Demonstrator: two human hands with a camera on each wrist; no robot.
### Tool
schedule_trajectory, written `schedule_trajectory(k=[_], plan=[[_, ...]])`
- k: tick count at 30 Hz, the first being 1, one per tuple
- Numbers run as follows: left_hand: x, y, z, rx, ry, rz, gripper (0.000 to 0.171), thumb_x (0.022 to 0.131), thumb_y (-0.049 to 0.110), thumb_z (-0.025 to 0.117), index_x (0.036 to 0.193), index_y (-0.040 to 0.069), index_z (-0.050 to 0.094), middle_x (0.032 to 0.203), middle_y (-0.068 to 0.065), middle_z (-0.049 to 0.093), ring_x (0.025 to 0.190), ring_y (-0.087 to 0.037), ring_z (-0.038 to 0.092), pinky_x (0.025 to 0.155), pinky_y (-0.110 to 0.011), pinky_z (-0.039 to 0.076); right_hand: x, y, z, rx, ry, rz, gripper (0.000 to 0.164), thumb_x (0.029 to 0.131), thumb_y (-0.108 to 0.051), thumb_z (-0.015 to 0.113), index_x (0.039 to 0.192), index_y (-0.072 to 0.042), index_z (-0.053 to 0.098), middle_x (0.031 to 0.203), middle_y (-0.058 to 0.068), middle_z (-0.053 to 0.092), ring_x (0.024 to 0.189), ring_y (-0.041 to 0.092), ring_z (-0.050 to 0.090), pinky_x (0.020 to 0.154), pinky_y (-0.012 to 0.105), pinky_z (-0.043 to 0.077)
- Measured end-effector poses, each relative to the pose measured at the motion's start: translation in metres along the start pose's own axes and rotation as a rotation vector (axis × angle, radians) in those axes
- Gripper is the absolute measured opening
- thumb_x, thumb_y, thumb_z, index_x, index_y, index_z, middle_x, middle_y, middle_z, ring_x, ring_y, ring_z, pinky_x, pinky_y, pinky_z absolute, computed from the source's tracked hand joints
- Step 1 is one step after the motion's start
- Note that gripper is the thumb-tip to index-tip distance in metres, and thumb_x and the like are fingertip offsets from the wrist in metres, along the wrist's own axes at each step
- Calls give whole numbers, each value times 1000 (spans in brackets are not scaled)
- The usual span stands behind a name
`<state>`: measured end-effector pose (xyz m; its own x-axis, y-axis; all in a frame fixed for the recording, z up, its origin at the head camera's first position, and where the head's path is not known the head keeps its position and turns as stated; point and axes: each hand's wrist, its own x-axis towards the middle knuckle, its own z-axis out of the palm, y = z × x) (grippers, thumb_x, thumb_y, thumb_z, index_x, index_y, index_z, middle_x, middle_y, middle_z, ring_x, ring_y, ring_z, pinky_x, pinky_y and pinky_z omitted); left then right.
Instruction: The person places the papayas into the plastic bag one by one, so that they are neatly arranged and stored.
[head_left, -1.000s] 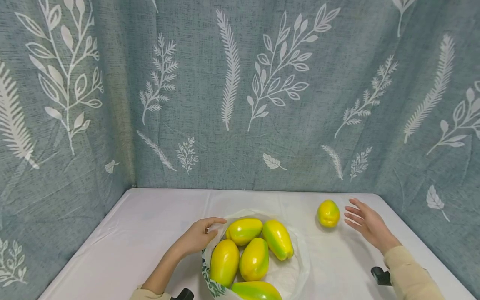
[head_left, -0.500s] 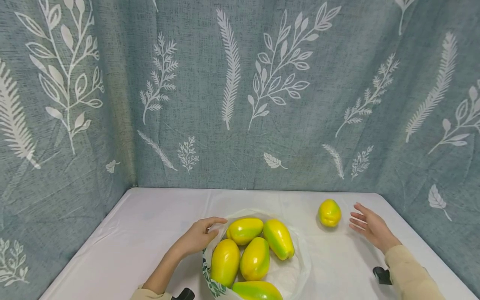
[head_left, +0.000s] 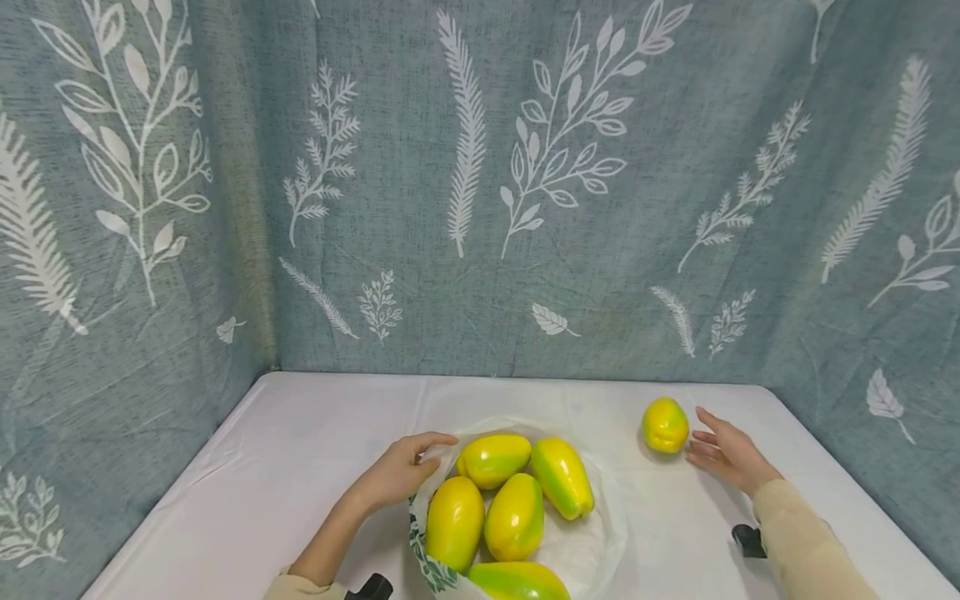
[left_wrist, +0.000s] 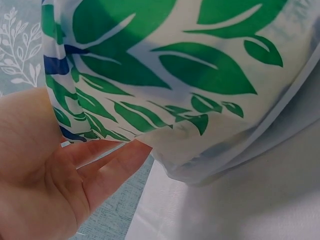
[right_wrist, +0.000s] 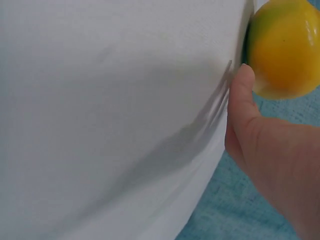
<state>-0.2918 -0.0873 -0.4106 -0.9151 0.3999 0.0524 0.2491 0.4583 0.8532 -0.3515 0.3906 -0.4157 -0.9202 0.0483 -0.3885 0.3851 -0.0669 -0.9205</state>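
A white plastic bag [head_left: 611, 533] with a green leaf print stands wide at the mouth, several yellow-green papayas [head_left: 513, 517] inside it. My left hand [head_left: 397, 473] holds the bag's left rim; in the left wrist view the leaf-printed wall [left_wrist: 200, 65] hides part of the fingers. One more papaya [head_left: 665, 425] lies on the table, right of the bag. Just to its right is my right hand [head_left: 727, 454], fingers loosely extended and spread. In the right wrist view the fingertips come close to the lone papaya [right_wrist: 285, 50]; whether they touch it I cannot tell.
A white cloth covers the table [head_left: 322, 417]. Blue-grey curtains [head_left: 405, 208] with white leaf patterns stand behind it and along both sides. A dark wrist mount [head_left: 747, 540] hangs below the right sleeve.
My right hand first drew slightly away from the lone papaya, then came in left toward it. The left hand stays at the bag's rim. The whole view has shifted slightly.
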Motion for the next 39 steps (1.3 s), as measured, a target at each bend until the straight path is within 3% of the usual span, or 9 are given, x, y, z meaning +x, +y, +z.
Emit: schedule_trajectory(k=[4,13,21,28,31,35,39], plan=[[0,1,0,2,6,4,36,96,-1,47,131,2,56,134,-23,49,42,-10,20,43,-22,28,4,-2,4,-49,6,10,86,98,-47,42,150,-4,-10,150,33,-2,135,41,16,100,40,38],[-3,3,0,-3,11,3,34,96,0,49,130,2,56,133,-23,50,44,-11,21,45,-24,30,11,-2,11,-172,2,12,95,96,-53,42,147,6,-12,147,37,2,126,42,31,91,40,47],[-3,5,0,5,12,-11,34,96,0,49,130,2,56,134,-23,49,45,-13,22,49,-27,34,12,-5,18,-246,-34,30,93,96,-50,46,147,10,-5,146,40,0,128,46,26,89,39,48],[-4,4,0,24,20,-16,35,96,0,49,130,3,57,135,-22,49,46,-12,23,53,-31,36,10,-9,19,-135,-61,74,90,98,-38,48,147,6,-13,147,39,-10,136,48,13,98,45,38],[-4,4,0,23,18,-16,35,96,0,49,130,3,57,135,-22,49,45,-13,22,51,-30,35,8,-8,18,-74,-51,81,90,98,-35,50,147,4,-15,147,38,-12,136,48,13,100,46,34],[-4,3,0,38,22,-15,35,96,0,50,129,4,57,135,-21,50,52,-14,33,58,-32,39,5,-7,16,3,-55,84,91,98,-33,51,147,1,-17,148,36,-14,136,46,12,100,47,33],[-4,3,-1,36,23,-10,35,96,0,50,130,4,57,133,-20,51,50,-13,31,54,-28,37,0,-7,16,64,-72,79,91,98,-34,51,148,-4,-17,150,32,-16,137,43,12,101,46,33]])
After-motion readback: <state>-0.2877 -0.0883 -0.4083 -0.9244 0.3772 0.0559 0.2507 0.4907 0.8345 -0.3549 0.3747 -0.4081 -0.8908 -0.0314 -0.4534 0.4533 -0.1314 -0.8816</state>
